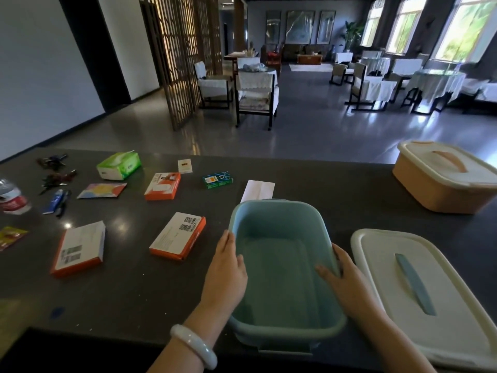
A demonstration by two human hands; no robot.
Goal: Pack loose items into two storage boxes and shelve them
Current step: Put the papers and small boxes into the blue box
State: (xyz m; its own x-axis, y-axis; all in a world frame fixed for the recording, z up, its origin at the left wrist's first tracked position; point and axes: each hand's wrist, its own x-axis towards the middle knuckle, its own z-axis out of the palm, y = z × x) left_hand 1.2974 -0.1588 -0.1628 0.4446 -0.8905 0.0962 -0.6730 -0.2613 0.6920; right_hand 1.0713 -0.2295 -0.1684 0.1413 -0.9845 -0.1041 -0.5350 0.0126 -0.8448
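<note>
An empty blue storage box (279, 281) stands open on the dark counter in front of me. My left hand (226, 270) grips its left rim, thumb inside the box. My right hand (347, 275) grips the right rim, fingers over the edge. Its white lid with a blue handle (419, 294) lies flat to the right. An orange storage box (443, 179) with its lid on sits at the far right. Loose items lie to the left: three orange-and-white boxes (177, 239) (80, 247) (162, 186), a green tissue pack (119, 166), a green card pack (217, 179).
A white envelope (258, 191) lies just behind the blue box. Keys (52, 160), pens (60, 201), a water bottle (12, 196), a colourful pouch (102, 190) and a snack packet (9, 236) sit at the counter's left. Chairs and tables fill the room beyond.
</note>
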